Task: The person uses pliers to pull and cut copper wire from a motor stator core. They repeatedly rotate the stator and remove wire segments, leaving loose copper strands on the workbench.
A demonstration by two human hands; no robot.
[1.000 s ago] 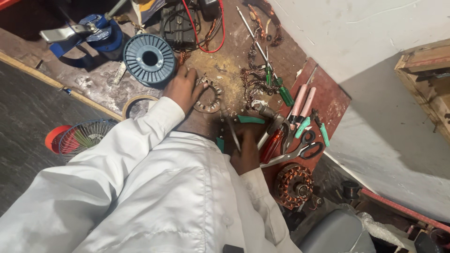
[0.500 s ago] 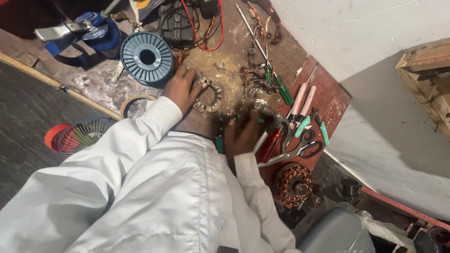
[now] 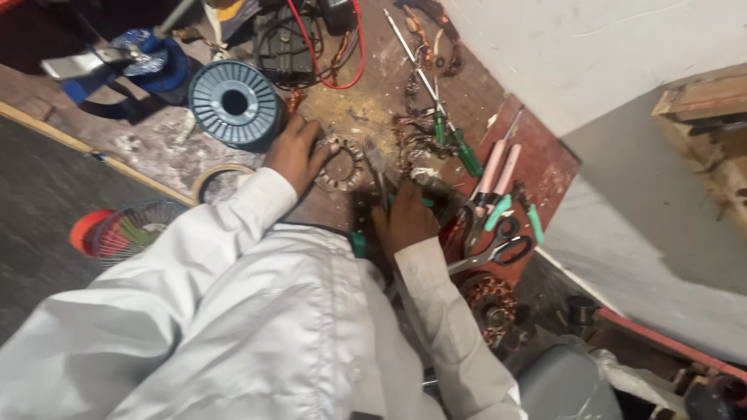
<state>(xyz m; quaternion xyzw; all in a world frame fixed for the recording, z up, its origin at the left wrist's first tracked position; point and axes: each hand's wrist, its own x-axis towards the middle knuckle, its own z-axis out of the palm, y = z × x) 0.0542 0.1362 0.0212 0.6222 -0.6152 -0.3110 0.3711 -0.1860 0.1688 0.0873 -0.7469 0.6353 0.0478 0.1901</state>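
— What does the left hand (image 3: 294, 152) have?

— It rests on the rim of the round stator ring (image 3: 340, 164), fingers curled over its near-left edge and pressing it to the workbench (image 3: 167, 144). That grip looks the same as half a second ago; the ring has not shifted from its spot just right of the grey wire spool (image 3: 234, 103).

— And the right hand (image 3: 406, 218)?

— That is what changed. A second ago it lay lower, near the green-handled pliers (image 3: 356, 243) at the edge of the white sleeve. Now it has come up and inward, knuckles toward the camera, fingers folded down close beside the ring's right side. Whether they pinch a tool or a wire end I cannot tell; the back of the hand hides them.

— So what does that mean for the work?

— My judgement: the ring is held steady by one hand while the other closes in on it, so the handling of the windings seems about to go on at that right edge.

— What lies around?

— Loose copper wire (image 3: 416, 140), green screwdrivers (image 3: 459, 148), pink-handled pliers (image 3: 498, 167) and scissors (image 3: 502, 250) on the red board (image 3: 548, 167), and a second wound stator (image 3: 489, 299) lower down.
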